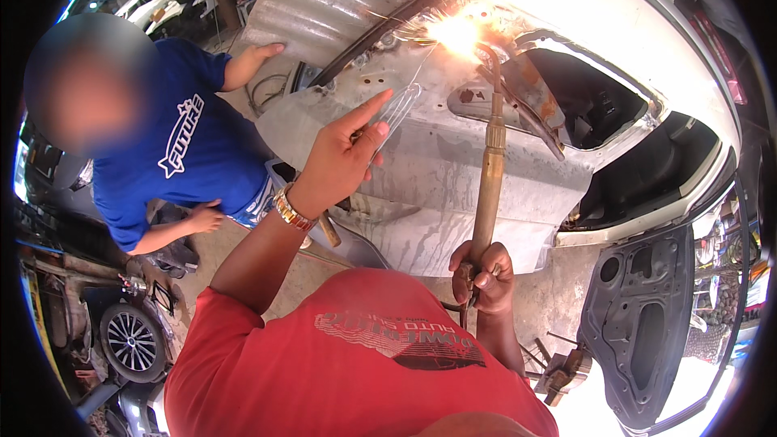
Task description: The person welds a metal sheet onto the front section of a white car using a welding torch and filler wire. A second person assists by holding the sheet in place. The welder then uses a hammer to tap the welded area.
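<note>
A grey sheet-metal panel (437, 166) is spreading across the middle of a workshop, joining a white car body (647, 28) along its upper right side, with a concrete floor (558, 279) showing below its lower edge. A ribbed, silvery corrugated sheet (336, 8) is lying beyond the panel's upper left edge, a spoked wheel (131, 342) is resting amid clutter at far left, and a dark, moulded door (635, 332) with rounded cutouts is standing at lower right. A co-worker in a blue shirt (194, 133) is standing off the panel's left edge, one hand (263, 54) reaching out near the corrugated sheet. The panel's skin is looking dull and streaked, scuffed bare in patches, and rust is browning the metal inside the jagged opening (546, 85) near its upper right corner. The right hand (483, 277) is clamping its fingers around the base of a brass-coloured torch (491, 162), whose slim, curved neck is running up to the panel's upper edge, where a white-hot glare (455, 35) is throwing sparks and hiding the tip. The left hand (346, 150), above a two-toned metal watch (293, 209), is closing on thin, shiny bent wire (402, 105), index finger extended, over the panel's left half; one strand is slanting toward the glare.
</note>
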`<action>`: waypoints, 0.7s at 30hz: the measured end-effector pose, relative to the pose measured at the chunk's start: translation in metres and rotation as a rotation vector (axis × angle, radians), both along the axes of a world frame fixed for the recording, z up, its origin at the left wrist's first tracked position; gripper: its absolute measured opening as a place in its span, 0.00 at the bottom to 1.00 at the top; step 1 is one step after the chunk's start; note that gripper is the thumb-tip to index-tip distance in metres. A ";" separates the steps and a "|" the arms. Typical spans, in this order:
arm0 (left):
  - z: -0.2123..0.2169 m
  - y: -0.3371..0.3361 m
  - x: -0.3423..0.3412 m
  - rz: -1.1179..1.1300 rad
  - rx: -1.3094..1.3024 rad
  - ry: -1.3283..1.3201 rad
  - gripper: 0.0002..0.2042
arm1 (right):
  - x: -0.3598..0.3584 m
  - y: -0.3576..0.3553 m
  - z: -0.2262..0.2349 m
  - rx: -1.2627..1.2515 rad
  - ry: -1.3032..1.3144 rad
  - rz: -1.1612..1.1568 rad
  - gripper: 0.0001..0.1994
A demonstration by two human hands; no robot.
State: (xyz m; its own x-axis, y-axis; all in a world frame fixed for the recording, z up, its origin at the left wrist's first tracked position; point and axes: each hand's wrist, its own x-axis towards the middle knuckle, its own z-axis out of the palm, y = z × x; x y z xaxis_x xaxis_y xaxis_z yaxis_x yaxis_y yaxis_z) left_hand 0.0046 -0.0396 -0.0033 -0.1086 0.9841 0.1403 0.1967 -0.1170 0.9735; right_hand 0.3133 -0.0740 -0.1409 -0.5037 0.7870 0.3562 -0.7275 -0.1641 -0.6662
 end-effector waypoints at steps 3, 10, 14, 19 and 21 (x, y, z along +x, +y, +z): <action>0.001 0.001 0.000 -0.003 0.004 -0.010 0.26 | -0.001 0.002 0.000 -0.012 0.012 0.010 0.14; 0.002 0.003 0.001 0.000 0.001 -0.009 0.26 | -0.004 0.004 0.003 -0.023 0.027 0.018 0.14; -0.001 0.005 -0.001 -0.016 0.001 -0.011 0.26 | -0.004 0.006 0.003 -0.014 0.030 0.016 0.14; 0.000 0.006 -0.001 -0.012 -0.015 -0.003 0.26 | -0.003 0.008 0.001 -0.012 0.021 0.009 0.14; 0.001 0.006 -0.001 -0.010 -0.018 -0.010 0.26 | -0.003 0.008 0.001 -0.010 0.022 0.006 0.15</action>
